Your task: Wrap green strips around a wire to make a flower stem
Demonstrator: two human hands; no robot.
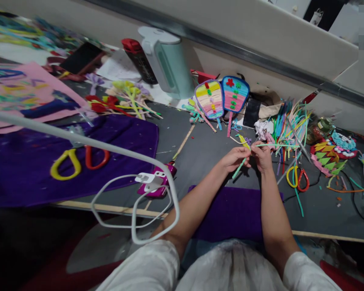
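My left hand [235, 158] and my right hand [262, 157] meet above the grey table, fingertips nearly touching. Between them they pinch a light green pipe cleaner [239, 169]; one end slants down below my left fingers, and a straight length runs out to the right past my right hand. Just beyond my fingertips is a yellow pipe-cleaner piece [244, 140]; whether it is held or lies behind them I cannot tell. A purple cloth [230, 214] lies under my forearms. To the right are scissors [297, 178] with yellow and red handles.
Fan-shaped pipe-cleaner crafts [210, 101] lean near the wall beside a pale green kettle [172, 64] and a dark bottle [139, 60]. Loose pipe cleaners [291, 129] are heaped at right. A white cable [109, 141] loops across the left, near a magenta power strip [157, 184].
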